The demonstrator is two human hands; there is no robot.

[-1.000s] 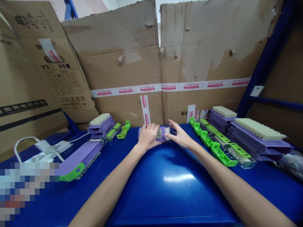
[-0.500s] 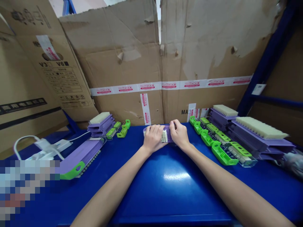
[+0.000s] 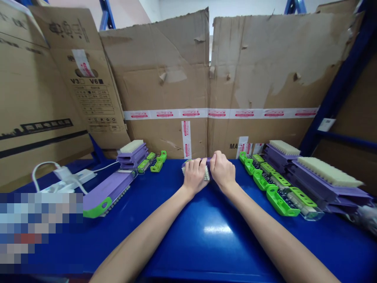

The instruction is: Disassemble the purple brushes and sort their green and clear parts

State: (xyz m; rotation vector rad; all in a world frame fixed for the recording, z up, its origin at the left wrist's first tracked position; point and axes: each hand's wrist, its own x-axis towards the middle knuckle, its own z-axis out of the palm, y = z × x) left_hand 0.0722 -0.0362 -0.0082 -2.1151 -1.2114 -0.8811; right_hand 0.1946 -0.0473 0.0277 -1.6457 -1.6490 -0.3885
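Note:
A purple brush with white bristles (image 3: 207,173) lies near the back of the blue table, mostly covered by my hands. My left hand (image 3: 194,175) is wrapped over its bristled left part, fingers bent across it. At the brush's right end my right hand (image 3: 223,171) is closed in a fist. What sits inside that fist is hidden. A bit of green shows at the brush's far left end, beyond my left fingers.
On the right stand purple housings topped with cream bristle pads (image 3: 330,171), beside green end caps (image 3: 278,201) and small metal parts. At left are a purple brush with a green cap (image 3: 108,190), a stacked purple housing (image 3: 132,157) and a white power strip (image 3: 69,181). Cardboard (image 3: 165,94) walls the back.
My right hand has curled into a tighter fist at the brush's end, covering more of the purple body. The left hand keeps its hold. The whole view has shifted slightly.

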